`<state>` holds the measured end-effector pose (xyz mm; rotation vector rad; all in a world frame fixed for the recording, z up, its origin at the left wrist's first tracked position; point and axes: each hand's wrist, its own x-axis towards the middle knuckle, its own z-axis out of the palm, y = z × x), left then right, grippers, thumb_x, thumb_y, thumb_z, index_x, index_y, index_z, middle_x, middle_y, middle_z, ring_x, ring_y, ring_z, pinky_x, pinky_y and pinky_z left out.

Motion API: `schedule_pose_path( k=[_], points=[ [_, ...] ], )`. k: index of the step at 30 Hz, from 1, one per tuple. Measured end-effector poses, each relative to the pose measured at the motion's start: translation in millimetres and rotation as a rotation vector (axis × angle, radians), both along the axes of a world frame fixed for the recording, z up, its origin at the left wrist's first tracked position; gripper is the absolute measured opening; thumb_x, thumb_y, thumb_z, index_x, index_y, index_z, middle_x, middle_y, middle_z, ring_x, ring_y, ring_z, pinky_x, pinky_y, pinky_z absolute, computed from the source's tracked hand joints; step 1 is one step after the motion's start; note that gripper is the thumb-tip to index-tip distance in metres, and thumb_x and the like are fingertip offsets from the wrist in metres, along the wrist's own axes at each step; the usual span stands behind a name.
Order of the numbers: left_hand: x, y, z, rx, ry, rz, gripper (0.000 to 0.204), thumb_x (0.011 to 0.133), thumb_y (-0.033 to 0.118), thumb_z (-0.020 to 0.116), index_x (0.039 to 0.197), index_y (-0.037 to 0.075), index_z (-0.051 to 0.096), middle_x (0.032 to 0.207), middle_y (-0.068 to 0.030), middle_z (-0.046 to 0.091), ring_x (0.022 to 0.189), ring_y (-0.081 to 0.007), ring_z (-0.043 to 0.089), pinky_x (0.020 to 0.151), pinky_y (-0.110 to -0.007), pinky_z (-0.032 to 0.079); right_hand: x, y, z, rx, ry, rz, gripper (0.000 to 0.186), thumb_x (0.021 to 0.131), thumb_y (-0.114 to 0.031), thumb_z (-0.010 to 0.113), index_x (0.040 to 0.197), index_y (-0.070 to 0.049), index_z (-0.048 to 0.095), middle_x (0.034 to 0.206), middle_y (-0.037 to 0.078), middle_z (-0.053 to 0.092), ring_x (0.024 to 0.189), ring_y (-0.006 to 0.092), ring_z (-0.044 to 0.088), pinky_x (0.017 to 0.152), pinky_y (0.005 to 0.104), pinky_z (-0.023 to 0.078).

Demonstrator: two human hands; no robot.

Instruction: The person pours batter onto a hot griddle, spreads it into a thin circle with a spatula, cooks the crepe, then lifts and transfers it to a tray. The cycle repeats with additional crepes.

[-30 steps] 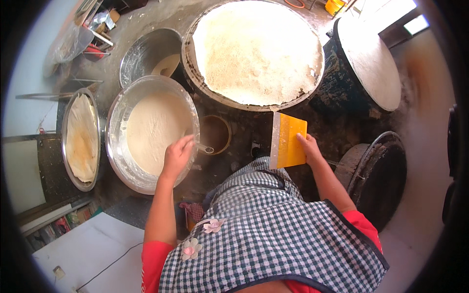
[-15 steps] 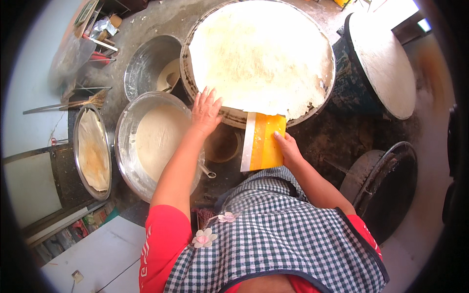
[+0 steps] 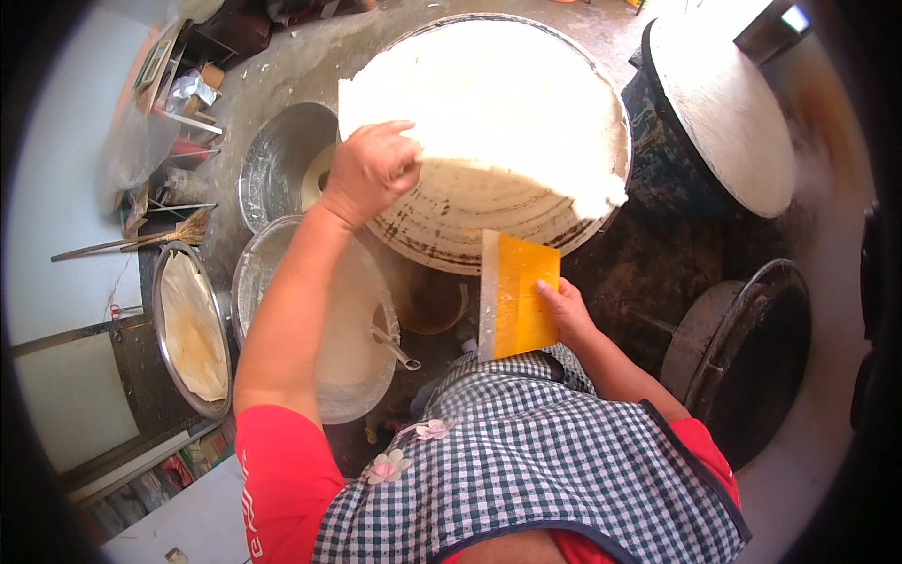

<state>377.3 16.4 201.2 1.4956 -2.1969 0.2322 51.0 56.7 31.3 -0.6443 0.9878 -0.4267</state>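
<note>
My left hand (image 3: 376,167) is closed on the near-left edge of a large thin pancake (image 3: 498,103), which is raised off the near part of a round griddle (image 3: 442,211). Bare dark-streaked griddle surface shows under the lifted edge, and the pancake's right end hangs ragged near the rim. In my right hand (image 3: 566,310) is a wide yellow scraper (image 3: 519,296) with a pale straight blade edge. It is held upright, just in front of the griddle's near rim and apart from the pancake.
Left of the griddle stand a basin of pale batter (image 3: 352,376) with a metal tube-like handle over its rim, and a deep metal pot (image 3: 282,155). A tray of folded pancakes (image 3: 194,329) is farther left. At right are a drum with a round pale top (image 3: 723,113) and a dark round pan (image 3: 752,367).
My left hand has closed on the pancake's edge and lifted it up and away, baring the near griddle. The scraper has come back from under the pancake toward my body.
</note>
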Motion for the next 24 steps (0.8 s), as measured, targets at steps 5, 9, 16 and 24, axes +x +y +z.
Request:
schedule_pose_path(
  k=[5,9,16,24],
  points=[
    [13,3,48,0.047,0.203,0.159,0.015,0.073,0.018,0.063,0.069,0.007,0.053,0.062,-0.0103,0.058,0.061,-0.0266,0.06,0.051,-0.033,0.046,-33,37,1,-0.073,0.091,-0.248,0.025,0.087,-0.02,0.056,0.103,-0.001,0.052,0.092,0.007,0.06,0.08,0.0165,0.059,0.074,0.0313,0.049],
    [31,13,77,0.064,0.206,0.154,0.016,0.076,0.021,0.063,0.077,0.006,0.06,0.07,-0.0115,0.063,0.063,-0.0269,0.062,0.054,-0.034,0.049,-57,86,2,-0.111,0.205,-0.467,0.025,0.087,-0.02,0.054,0.104,-0.001,0.051,0.093,0.008,0.061,0.08,0.0185,0.06,0.074,0.032,0.049],
    [41,40,127,0.355,0.786,0.151,0.007,0.073,0.004,0.055,0.072,0.0,0.06,0.065,-0.0041,0.061,0.058,-0.0106,0.059,0.055,-0.025,0.048,-73,148,-2,-0.109,0.244,-0.545,0.029,0.087,-0.024,0.055,0.105,-0.001,0.051,0.096,0.009,0.06,0.083,0.02,0.06,0.076,0.0332,0.049],
    [91,97,179,0.328,0.885,0.504,0.006,0.072,0.008,0.057,0.074,0.003,0.061,0.064,-0.0019,0.057,0.053,-0.0105,0.052,0.048,-0.026,0.043,-66,152,-14,-0.068,0.166,-0.45,0.03,0.087,-0.024,0.056,0.106,-0.002,0.051,0.096,0.009,0.06,0.083,0.0198,0.06,0.078,0.0341,0.049]
  ],
)
